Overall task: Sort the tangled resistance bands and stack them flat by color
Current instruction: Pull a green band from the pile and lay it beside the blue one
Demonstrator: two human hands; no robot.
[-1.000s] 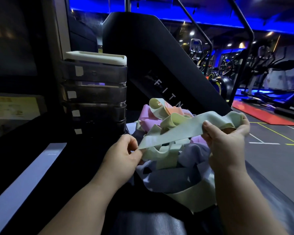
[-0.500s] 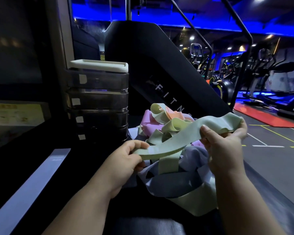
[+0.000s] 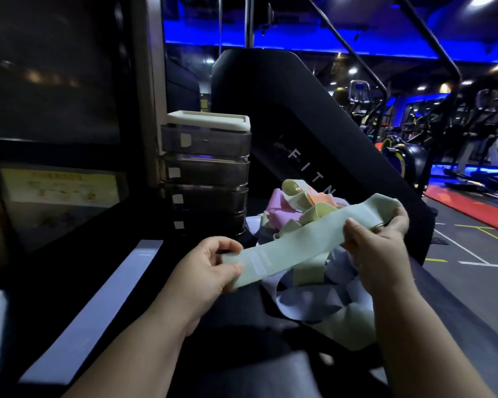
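Head view: a pale green band (image 3: 293, 248) is held stretched out flat between both hands, above the dark padded surface (image 3: 242, 334) and just in front of the tangled pile (image 3: 308, 305). Its near end is pinched by the left hand (image 3: 210, 271), thumb underneath and fingers curled over the top edge. Its far end is gripped by the right hand (image 3: 377, 248), thumb laid across the top and fingers wrapped round from behind. The band is seen running up and to the right from one hand to the other, with a small pale printed patch showing close to the left hand.

The rest of the bands are heaped toward the right side of the surface, right under and behind the held one. A pink band (image 3: 279, 208), an orange band (image 3: 321, 198) and a yellow-green loop (image 3: 292, 188) are bunched at the back of the heap. Lavender and more pale green ones are spread at the front, below the right wrist.

A stack of smoky drawers (image 3: 210, 173) with a white lid (image 3: 210, 120) is parked at the far edge, left of the pile.
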